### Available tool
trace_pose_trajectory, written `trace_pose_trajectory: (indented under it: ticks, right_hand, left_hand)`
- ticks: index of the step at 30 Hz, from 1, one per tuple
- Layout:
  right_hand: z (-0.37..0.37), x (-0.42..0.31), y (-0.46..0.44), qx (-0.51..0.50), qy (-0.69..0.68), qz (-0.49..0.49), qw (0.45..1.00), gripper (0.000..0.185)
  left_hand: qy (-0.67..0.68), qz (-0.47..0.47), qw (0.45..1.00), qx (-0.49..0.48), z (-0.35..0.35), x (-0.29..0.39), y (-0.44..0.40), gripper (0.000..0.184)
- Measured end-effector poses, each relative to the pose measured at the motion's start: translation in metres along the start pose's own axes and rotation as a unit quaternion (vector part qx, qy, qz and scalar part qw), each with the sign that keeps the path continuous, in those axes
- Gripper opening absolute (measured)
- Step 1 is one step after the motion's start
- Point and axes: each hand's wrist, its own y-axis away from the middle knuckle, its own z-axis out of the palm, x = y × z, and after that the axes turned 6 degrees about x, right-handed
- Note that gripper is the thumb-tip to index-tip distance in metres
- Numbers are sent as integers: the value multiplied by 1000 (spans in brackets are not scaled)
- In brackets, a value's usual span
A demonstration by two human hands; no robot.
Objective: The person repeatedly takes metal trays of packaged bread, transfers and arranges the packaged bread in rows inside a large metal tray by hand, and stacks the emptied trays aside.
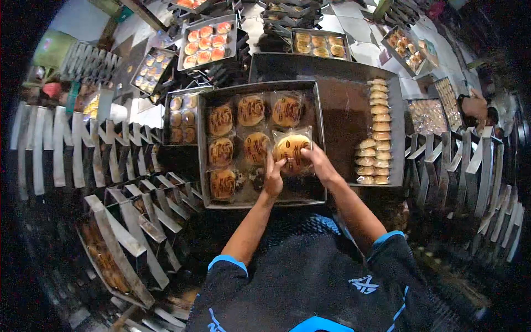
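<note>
Both my hands are closed round a plastic-wrapped round bun [293, 150] with dark print on top, over the right part of a metal tray [263, 84]. My left hand [273, 174] grips its left side, and my right hand [316, 161] pinches its right side. More wrapped buns [250, 110] lie in rows in the tray, in the back, left and middle. The front middle of the tray shows dark metal. Whatever lies directly under the held bun is hidden.
Right of the tray, a larger dark tray [345, 105] holds stacked wrapped buns [380, 119] along its right side. Metal trays [61, 149] are stacked crosswise at left and right. Trays of buns [207, 43] stand farther back. Another person's hand [474, 106] shows at far right.
</note>
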Motion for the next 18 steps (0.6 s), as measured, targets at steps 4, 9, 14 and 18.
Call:
trace_pose_trajectory:
  ticks: [4, 9, 14, 18]
  right_hand:
    - [-27, 4, -37, -17, 200, 83, 976, 39]
    - [-3, 14, -15, 60, 71, 48, 994, 46]
    - [63, 23, -27, 124, 63, 61, 988, 60]
    - [70, 82, -89, 176, 161, 72, 969, 70]
  left_hand:
    - [21, -85, 993, -74, 14, 15, -12, 59]
    - [-41, -94, 994, -38, 13, 53, -13, 59]
    - [-77, -110, 991, 4, -55, 65, -42, 54]
    - [19, -208, 977, -46, -97, 39, -70, 51]
